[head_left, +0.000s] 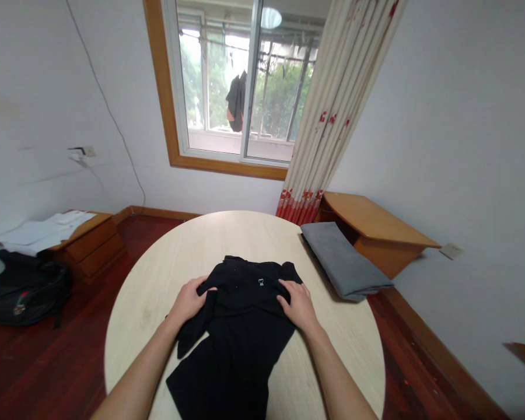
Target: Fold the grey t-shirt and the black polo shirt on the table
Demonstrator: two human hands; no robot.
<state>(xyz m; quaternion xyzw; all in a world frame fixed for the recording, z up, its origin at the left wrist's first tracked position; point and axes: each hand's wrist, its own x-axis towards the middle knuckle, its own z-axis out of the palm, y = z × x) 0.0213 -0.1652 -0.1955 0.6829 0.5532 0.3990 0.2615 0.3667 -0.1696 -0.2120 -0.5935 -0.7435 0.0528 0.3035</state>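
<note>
A black shirt [245,326] with a small white heart-shaped emblem on its chest lies spread and wrinkled on the round table, its collar away from me. At its left shoulder area, my left hand [189,302] closes on the fabric, thumb over the sleeve. My right hand [299,304] rests on the opposite side near the other sleeve, thumb and forefinger apart on the cloth. The shirt's lower end runs out of the bottom of the view.
The pale round table [157,262] carries a folded grey cloth [341,256] at its right edge. Behind that stands a wooden desk [376,219] beside a curtain [328,116]. To the left are a drawer cabinet [91,248] topped with papers and a black bag [24,291].
</note>
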